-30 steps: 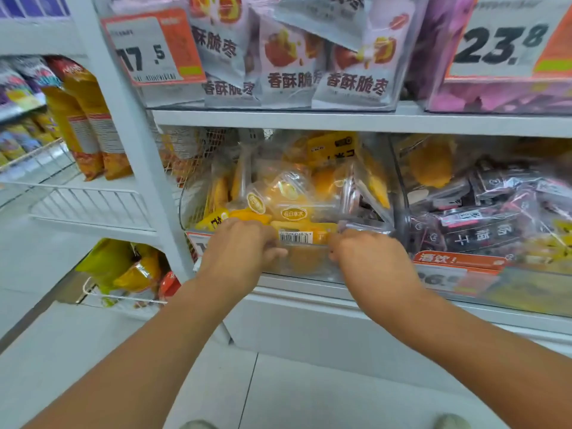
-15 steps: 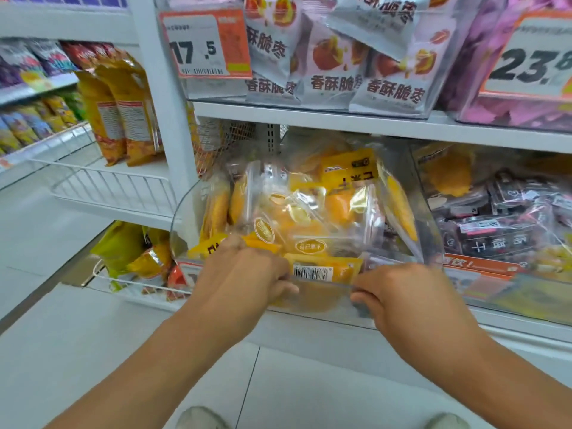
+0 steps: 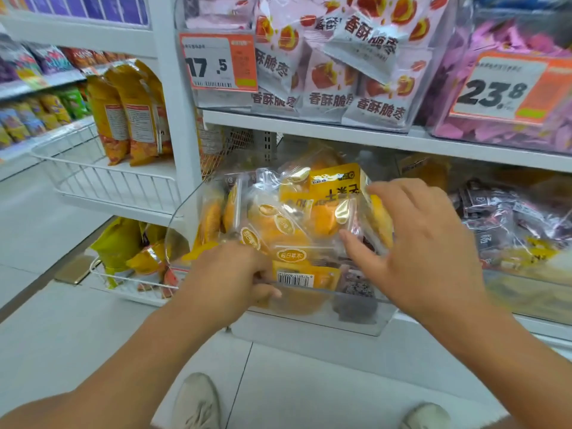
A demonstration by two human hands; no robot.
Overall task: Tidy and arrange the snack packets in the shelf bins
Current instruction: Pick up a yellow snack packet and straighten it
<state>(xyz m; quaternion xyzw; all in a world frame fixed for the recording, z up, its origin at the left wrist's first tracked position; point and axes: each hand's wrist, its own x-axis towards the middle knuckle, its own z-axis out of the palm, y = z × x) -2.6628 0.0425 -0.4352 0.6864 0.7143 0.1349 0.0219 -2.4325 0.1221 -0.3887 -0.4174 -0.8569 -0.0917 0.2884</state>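
Observation:
A clear plastic bin [image 3: 365, 323] juts forward off the middle shelf, filled with several yellow-orange snack packets [image 3: 278, 224]. My left hand [image 3: 229, 280] grips the bin's front rim at its left, fingers curled over the edge. My right hand [image 3: 424, 243] hovers over the bin's right side with fingers spread, its fingertips near a clear-wrapped orange packet [image 3: 328, 218]; it holds nothing. A dark packet [image 3: 356, 289] lies at the bin's front right.
To the right stands a bin of dark packets [image 3: 507, 224]. The shelf above holds white-and-red packets [image 3: 334, 72] and purple packets [image 3: 510, 41] behind price tags. Wire baskets [image 3: 102, 181] with yellow bags hang at left. My shoes [image 3: 198, 400] stand on the tiled floor.
The bin has slid further out towards me. My right hand has let go of the front rim and risen over the packets with fingers spread. My left hand still grips the rim.

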